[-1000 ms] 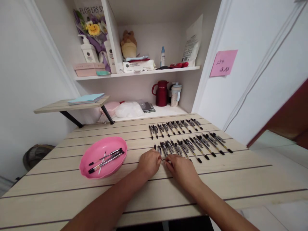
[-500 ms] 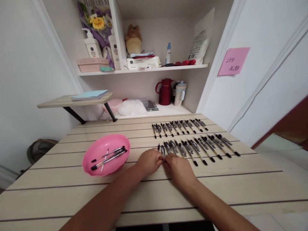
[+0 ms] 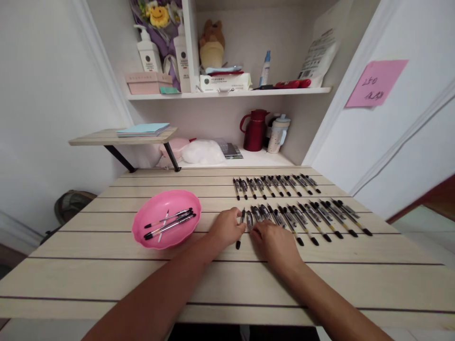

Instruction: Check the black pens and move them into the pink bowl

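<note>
My left hand (image 3: 228,228) rests low over the table, its thumb and forefinger closed at the side of a black-ended pen (image 3: 239,241) at the row's left end. Close by on the right, my right hand (image 3: 273,240) is curled, knuckles up; its fingertips are partly hidden, and what they hold cannot be made out. A dark pen cap with a clip (image 3: 249,219) shows just beyond those fingertips. The near row of pens (image 3: 308,218) stretches right from there, caps lying beside several pens. Behind it lies a second row of pens (image 3: 273,185).
Left of my hands stands a pink bowl (image 3: 140,222) with several pens and a thin white stick inside. A small raised shelf (image 3: 85,138) stands at the back left. A red jug (image 3: 255,131) and a pale cup (image 3: 278,136) are in the cabinet.
My hands have moved apart from where their fingers met. The pen's black lower end now shows between them. The camera view has shifted, moving the scene right in the picture.
</note>
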### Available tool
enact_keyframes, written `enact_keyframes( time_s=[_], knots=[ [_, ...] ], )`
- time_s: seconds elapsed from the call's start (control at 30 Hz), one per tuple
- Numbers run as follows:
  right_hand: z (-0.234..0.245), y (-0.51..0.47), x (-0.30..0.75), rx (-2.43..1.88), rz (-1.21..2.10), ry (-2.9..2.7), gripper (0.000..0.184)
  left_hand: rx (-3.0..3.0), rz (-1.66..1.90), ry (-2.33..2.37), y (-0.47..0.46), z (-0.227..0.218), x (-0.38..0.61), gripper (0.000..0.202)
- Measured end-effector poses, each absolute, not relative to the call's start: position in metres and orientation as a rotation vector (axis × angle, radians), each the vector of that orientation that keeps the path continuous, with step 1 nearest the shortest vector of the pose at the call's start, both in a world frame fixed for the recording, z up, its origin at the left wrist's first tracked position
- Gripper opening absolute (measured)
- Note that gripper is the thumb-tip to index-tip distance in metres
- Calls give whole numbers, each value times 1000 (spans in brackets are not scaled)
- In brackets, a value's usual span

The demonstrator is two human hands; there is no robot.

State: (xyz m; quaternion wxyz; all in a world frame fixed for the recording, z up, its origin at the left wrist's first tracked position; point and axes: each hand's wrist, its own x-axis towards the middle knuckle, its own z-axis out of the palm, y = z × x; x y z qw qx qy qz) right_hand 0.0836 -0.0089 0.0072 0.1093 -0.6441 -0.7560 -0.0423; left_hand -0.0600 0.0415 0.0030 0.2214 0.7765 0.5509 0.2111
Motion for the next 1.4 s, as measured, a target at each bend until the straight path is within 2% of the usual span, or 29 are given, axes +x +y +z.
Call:
enact_keyframes(
  time_s=[0.43,0.7,1.4],
  knots=[
    [4,-10,84,-1916,-214,-2215,26,2176,528,1539,39,-4,-53,30],
    [7,-29,98,-1879,-109,-2185,23,2168,525,1517,39,-2,-52,23],
    [1,-50,95,-1811,-4,-2140,23,1973,575,1525,36,3,-48,34]
  ],
)
